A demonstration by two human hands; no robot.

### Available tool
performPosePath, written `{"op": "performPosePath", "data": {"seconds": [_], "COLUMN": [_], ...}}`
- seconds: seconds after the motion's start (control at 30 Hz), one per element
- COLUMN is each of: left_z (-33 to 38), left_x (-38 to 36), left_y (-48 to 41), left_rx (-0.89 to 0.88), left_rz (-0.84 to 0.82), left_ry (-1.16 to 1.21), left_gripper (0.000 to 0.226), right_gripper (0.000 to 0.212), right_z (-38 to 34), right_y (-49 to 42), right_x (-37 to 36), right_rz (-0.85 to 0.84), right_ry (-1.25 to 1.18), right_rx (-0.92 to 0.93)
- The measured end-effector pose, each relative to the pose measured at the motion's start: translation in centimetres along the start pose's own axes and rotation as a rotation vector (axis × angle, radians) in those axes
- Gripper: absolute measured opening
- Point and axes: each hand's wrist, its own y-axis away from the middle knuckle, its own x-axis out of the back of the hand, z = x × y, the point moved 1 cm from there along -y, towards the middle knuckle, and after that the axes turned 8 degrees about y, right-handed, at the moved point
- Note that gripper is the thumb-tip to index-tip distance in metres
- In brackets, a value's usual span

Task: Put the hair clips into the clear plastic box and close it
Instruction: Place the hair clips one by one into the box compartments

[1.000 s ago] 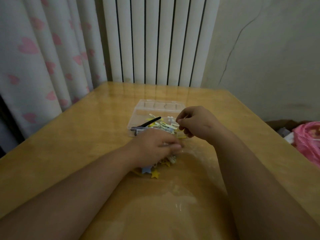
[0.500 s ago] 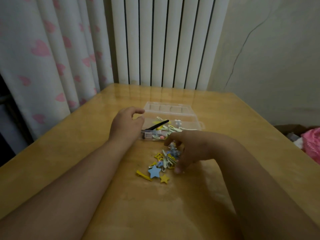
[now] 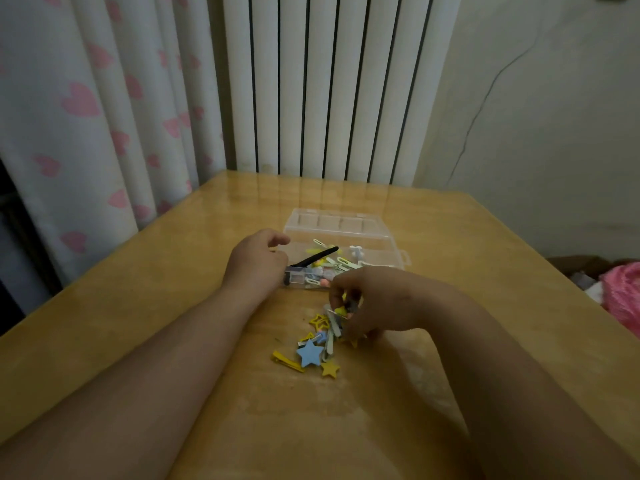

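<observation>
The clear plastic box (image 3: 388, 242) lies open on the wooden table (image 3: 138, 306), its lid flat behind it, with several hair clips and a long black clip (image 3: 317, 257) inside. My left hand (image 3: 258, 263) rests against the box's left front corner, fingers loosely curled, holding nothing. A small pile of hair clips (image 3: 320, 348) lies just in front of the box, among them a blue star (image 3: 308, 353) and yellow stars. My right hand (image 3: 370, 304) is over the pile's far end, fingers pinched on a few clips.
A white radiator (image 3: 329, 84) and a heart-patterned curtain (image 3: 86, 109) stand behind the table. A pink bundle (image 3: 623, 292) lies off the table's right edge. A cracked wall is at the right.
My left hand moved from the pile to the box's left corner. My right hand came from over the box down to the pile and closed on some clips.
</observation>
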Motion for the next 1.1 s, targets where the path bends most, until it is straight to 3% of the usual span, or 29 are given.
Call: {"op": "performPosePath", "data": {"seconds": [0.13,0.37,0.63,0.9,1.1], "left_z": [0.0,-0.1,-0.4,-0.8,-0.9], "left_x": [0.1,-0.2,-0.5,-0.7,-0.7], "left_y": [0.0,-0.2,-0.5,-0.9,-0.9], "left_rx": [0.000,-0.027,-0.035,-0.052,-0.044], "left_rz": [0.007,-0.009,0.005,0.016,0.019], "left_ry": [0.002,-0.065,-0.097,-0.122,-0.117], "left_gripper": [0.034,0.036,0.034,0.032,0.032], "right_gripper": [0.027,0.030,0.026,0.024,0.029], "right_z": [0.4,1.7,3.6,4.2,4.8], "right_y": [0.5,0.7,-4.8,-7.3,-7.1], "right_x": [0.8,3.7,4.9,5.0,5.0], "right_rz": [0.073,0.353,0.693,0.707,0.570], "right_ry": [-0.127,-0.369,-0.295,-0.114,-0.102], "right_rx": [-0.030,-0.124,-0.229,-0.202,-0.155]}}
